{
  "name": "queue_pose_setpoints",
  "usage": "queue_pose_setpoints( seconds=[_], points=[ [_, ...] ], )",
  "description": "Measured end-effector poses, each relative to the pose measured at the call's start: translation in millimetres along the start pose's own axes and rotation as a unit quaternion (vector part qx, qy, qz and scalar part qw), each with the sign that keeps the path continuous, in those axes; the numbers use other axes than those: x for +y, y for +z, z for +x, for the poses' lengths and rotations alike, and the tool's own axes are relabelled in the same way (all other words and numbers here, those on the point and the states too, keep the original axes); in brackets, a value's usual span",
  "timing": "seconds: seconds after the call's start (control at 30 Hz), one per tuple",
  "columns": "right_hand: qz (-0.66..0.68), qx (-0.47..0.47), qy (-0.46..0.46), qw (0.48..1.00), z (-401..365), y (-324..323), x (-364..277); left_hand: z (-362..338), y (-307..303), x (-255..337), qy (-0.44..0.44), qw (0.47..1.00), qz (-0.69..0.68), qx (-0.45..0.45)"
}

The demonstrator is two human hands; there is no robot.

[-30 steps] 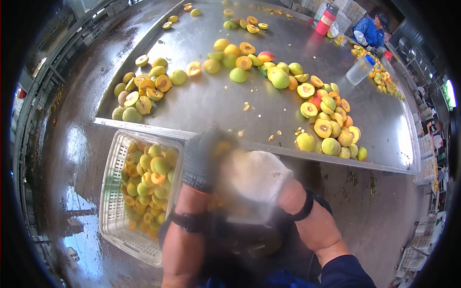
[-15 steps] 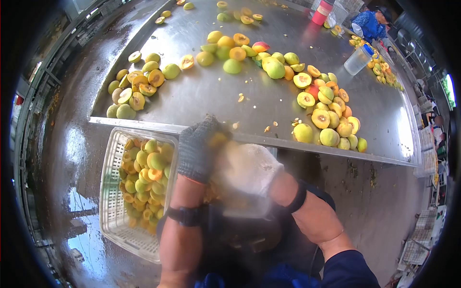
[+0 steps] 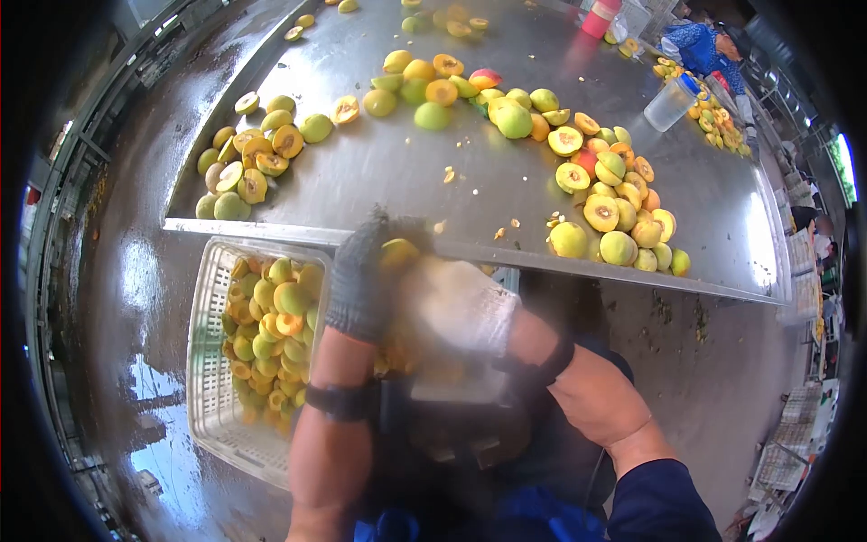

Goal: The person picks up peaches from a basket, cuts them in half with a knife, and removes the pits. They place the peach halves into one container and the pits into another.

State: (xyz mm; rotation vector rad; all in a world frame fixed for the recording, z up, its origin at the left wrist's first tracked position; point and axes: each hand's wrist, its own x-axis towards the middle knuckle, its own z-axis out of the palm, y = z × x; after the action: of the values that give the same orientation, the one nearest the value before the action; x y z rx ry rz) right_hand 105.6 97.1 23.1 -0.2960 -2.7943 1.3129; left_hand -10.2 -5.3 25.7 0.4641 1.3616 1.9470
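In the middle of the frame the left hand curls its fingers round a yellow fruit to hold it steady by the right hand, whose fingers are too blurry to tell

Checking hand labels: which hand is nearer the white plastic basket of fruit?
Left. The dark-gloved left hand is just beside the rim of the white plastic basket; the white-gloved right hand is beyond it, farther away.

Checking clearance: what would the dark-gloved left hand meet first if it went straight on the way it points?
Probably the steel table rim, just beyond the left hand; depth is unclear, it may pass above.
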Motion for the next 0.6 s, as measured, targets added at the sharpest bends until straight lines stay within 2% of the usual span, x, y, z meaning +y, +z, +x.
queue_pose_setpoints(
  seconds=[0.03, 0.07, 0.1, 0.17, 0.2, 0.27, 0.37, 0.47, 0.5, 0.53, 0.6],
  points=[
    [0.084, 0.044, 0.043, 0.995, 0.9, 2.1, -4.1, -4.5, 10.6, 9.5, -0.001, 0.998, -0.059, 0.008],
    [0.170, 0.085, 0.085, 0.978, 1.9, 2.2, -7.1, -1.1, 4.1, -1.0, 0.100, 0.992, 0.078, 0.006],
    [0.147, 0.075, 0.067, 0.984, 0.5, -4.8, -10.5, 6.4, -10.4, -23.1, 0.199, 0.957, 0.212, 0.007],
    [0.139, -0.013, 0.075, 0.987, -1.3, -17.2, -19.3, 3.6, -14.8, -19.6, 0.206, 0.950, 0.233, -0.004],
    [0.112, -0.011, 0.027, 0.993, -2.3, -15.6, -12.2, 1.7, -15.1, -15.3, 0.210, 0.947, 0.243, -0.009],
    [0.058, 0.000, -0.070, 0.996, -4.0, -12.8, 2.5, -4.0, -12.6, 0.3, 0.247, 0.902, 0.352, -0.041],
    [0.283, -0.079, 0.067, 0.953, -9.1, -27.1, -21.2, -5.3, -8.5, 13.5, 0.316, 0.857, 0.401, -0.073],
    [0.078, 0.027, -0.003, 0.997, -11.0, -9.4, -17.3, -4.4, -7.3, 14.6, 0.317, 0.841, 0.432, -0.079],
    [0.016, 0.026, -0.002, 1.000, -10.6, -5.9, -15.4, -3.5, -8.0, 12.4, 0.321, 0.834, 0.441, -0.080],
    [0.008, 0.033, -0.003, 0.999, -12.0, -3.3, -16.3, -0.1, -10.9, 3.3, 0.336, 0.826, 0.445, -0.079],
    [-0.015, 0.046, -0.008, 0.999, -12.4, -5.2, -20.4, 0.8, -8.5, -4.8, 0.313, 0.847, 0.426, -0.056]
  ],
)
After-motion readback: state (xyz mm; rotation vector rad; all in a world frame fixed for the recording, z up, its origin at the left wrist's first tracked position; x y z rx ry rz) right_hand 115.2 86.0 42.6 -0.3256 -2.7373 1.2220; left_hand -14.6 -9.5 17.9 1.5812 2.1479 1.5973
